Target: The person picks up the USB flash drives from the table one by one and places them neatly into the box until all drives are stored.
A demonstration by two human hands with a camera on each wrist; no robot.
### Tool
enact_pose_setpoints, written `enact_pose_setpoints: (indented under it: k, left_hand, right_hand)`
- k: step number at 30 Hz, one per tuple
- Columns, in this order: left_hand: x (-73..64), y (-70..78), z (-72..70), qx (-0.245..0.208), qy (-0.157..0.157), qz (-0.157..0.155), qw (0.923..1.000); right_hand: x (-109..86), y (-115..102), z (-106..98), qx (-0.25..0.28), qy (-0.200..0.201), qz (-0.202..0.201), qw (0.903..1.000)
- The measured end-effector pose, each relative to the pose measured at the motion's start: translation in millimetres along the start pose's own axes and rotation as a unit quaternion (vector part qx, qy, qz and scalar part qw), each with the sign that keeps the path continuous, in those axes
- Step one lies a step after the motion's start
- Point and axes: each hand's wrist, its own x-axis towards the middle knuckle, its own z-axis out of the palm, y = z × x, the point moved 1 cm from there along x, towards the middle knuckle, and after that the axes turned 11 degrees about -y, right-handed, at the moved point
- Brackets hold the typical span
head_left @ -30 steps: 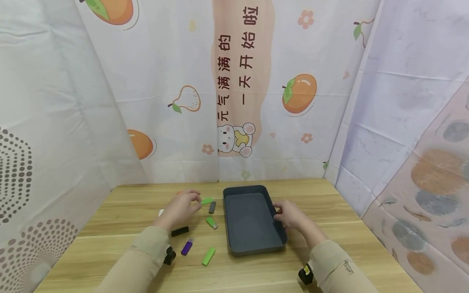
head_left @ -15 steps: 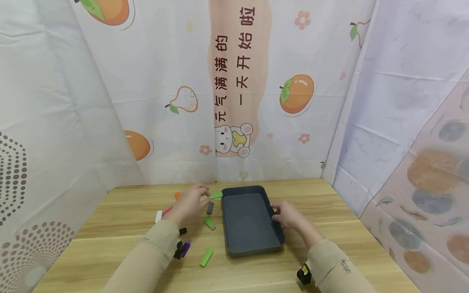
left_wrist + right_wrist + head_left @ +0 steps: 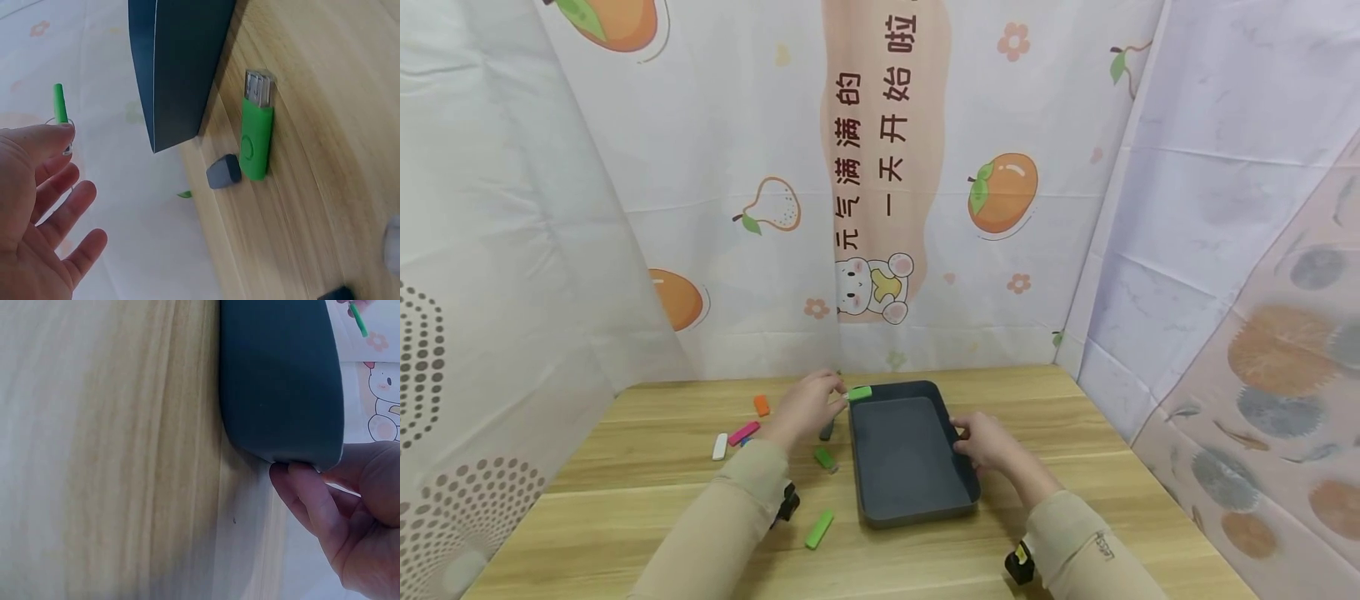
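My left hand (image 3: 808, 407) pinches a green USB flash drive (image 3: 861, 392) between thumb and fingertips, by its metal end. The drive is over the back left corner of the dark grey tray (image 3: 910, 454). In the left wrist view the held drive (image 3: 60, 103) points up and its thin wire loop shows at the thumb, with the other fingers spread. On the tray's right side, my right hand (image 3: 990, 443) grips the rim; the right wrist view has its fingers (image 3: 315, 497) against the tray's wall.
Left of the tray lie a green flash drive (image 3: 824, 457), a grey one (image 3: 827, 431) and, nearer, another green one (image 3: 819, 529). Further left are orange (image 3: 762, 406), pink (image 3: 744, 432) and white (image 3: 720, 447) ones. A patterned curtain (image 3: 760, 275) stands behind the table.
The left hand has moved right, bringing the green flash drive from left of the tray to over its back left corner. The right hand has kept its hold on the rim.
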Motion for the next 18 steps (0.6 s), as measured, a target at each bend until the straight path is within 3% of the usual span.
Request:
enact_pose_setpoints:
  k: [9,18]
  left_hand:
    - [15.7,11.7,11.2,0.017,0.003,-0.016,0.9997]
    - [30.5,19.9,24.5,0.035,0.014,-0.053,0.9979]
  right_hand:
    - [0.3,3,0,0.002,0.001,-0.006,1.0000]
    - [1.0,2,1,-0.002,0.004,-0.011,0.9999]
